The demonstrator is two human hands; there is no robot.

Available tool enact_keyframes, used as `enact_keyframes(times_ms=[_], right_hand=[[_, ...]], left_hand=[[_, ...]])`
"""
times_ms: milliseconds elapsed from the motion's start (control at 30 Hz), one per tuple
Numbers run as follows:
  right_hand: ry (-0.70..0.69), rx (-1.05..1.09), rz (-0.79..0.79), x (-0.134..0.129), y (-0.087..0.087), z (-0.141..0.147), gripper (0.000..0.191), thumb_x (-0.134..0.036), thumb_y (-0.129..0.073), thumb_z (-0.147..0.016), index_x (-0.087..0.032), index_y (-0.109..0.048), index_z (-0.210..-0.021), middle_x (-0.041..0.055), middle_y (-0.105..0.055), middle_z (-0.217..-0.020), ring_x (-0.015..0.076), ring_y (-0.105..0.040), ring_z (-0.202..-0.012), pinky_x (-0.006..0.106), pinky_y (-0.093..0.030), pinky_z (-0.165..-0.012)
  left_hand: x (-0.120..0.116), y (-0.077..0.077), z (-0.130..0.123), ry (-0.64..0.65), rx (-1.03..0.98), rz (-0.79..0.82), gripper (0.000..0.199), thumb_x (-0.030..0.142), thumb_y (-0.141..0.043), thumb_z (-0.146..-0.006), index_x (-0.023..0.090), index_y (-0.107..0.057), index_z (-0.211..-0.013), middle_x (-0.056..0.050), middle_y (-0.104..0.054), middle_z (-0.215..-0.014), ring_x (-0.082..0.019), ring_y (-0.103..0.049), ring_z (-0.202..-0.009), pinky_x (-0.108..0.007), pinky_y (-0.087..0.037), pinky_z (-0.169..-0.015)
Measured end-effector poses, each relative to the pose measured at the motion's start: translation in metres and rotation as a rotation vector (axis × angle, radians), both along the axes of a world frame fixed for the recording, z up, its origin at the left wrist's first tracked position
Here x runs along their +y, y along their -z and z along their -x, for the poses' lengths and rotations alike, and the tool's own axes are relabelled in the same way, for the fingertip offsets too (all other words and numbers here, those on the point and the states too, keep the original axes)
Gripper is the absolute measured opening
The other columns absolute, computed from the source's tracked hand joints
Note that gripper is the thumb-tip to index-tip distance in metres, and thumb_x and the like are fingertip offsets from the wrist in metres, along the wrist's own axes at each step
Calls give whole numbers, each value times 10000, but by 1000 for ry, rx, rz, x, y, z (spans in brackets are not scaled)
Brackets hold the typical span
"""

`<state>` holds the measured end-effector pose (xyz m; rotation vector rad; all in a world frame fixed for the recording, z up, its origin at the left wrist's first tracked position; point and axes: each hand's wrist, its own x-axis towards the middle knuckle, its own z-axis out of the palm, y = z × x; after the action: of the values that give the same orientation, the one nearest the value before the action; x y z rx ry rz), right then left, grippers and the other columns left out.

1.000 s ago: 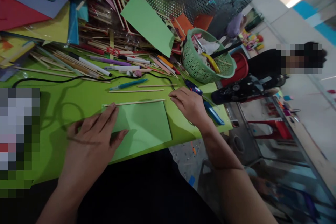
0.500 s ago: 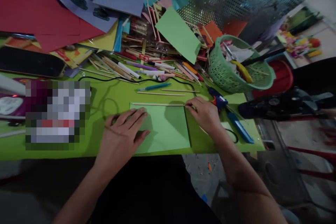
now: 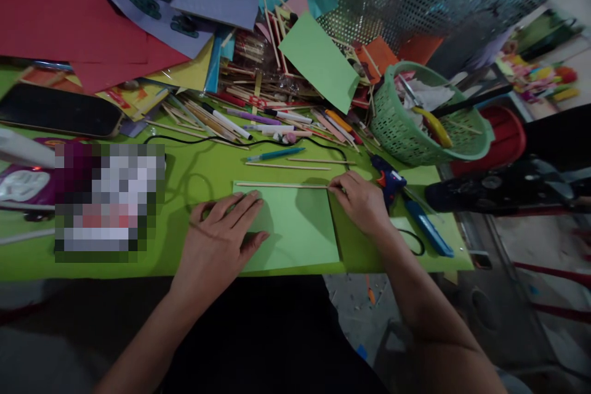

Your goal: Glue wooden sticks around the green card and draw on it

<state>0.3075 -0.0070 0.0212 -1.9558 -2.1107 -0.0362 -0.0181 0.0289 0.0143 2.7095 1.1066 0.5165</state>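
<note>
Stick point(image 3: 281, 185) on plain green paper point(image 3: 298, 231)

2 hands point(image 3: 221, 225), 3 sticks point(image 3: 289, 165) nr them, 1 teal pen point(image 3: 276, 154), 1 glue gun point(image 3: 390, 177), 1 grn basket point(image 3: 398, 126).

Green sheet point(image 3: 298, 228) looks like smooth matt paper; the stick point(image 3: 281, 185) along its edge, bare wood, dull. Basket point(image 3: 401, 126) — perforated plastic, faint sheen from here. Glue gun point(image 3: 388, 175): hard plastic. Clear wrap point(image 3: 252, 49) by the stick pile point(image 3: 242, 83) — crinkled, glossy film.
</note>
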Motion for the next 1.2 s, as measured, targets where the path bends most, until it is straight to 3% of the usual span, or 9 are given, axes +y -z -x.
enact_keyframes(times_ms=[200, 533, 767, 1200], right_hand=[[24, -7, 11, 0, 2, 1, 180, -257, -541, -1031, -188, -676, -933, 95, -719, -937, 228, -651, -827, 332, -435, -703], [48, 9, 72, 2, -4, 5, 130, -236, -563, -1022, -192, -671, -964, 88, -712, -967, 210, -636, -829, 317, -420, -710], [78, 41, 105, 4, -6, 5, 123, -228, -570, -1018, -200, -664, -943, 78, -710, -980, 205, -633, -853, 314, -418, -725], [96, 226, 37, 7, -6, 4, 82, -223, -594, -978, -211, -675, -967, 74, -726, -1008, 207, -658, -867, 314, -460, -742]], left_hand=[[0, -2, -1, 13, 17, -36, 408, 379, -532, -1051, 204, -621, -1408, -56, -626, -1494, -331, -622, -1294, -541, -401, -1004], [3, 0, 0, 17, 8, -35, 398, 392, -536, -1045, 261, -595, -1417, -43, -623, -1497, -344, -624, -1288, -545, -389, -1000], [4, 3, 0, 30, 15, -60, 424, 405, -524, -1050, 243, -559, -1440, -58, -633, -1489, -358, -627, -1271, -562, -381, -1011], [5, 0, 4, 45, -28, -34, 452, 410, -520, -1047, 240, -558, -1464, -70, -657, -1461, -342, -632, -1282, -538, -395, -1048]])
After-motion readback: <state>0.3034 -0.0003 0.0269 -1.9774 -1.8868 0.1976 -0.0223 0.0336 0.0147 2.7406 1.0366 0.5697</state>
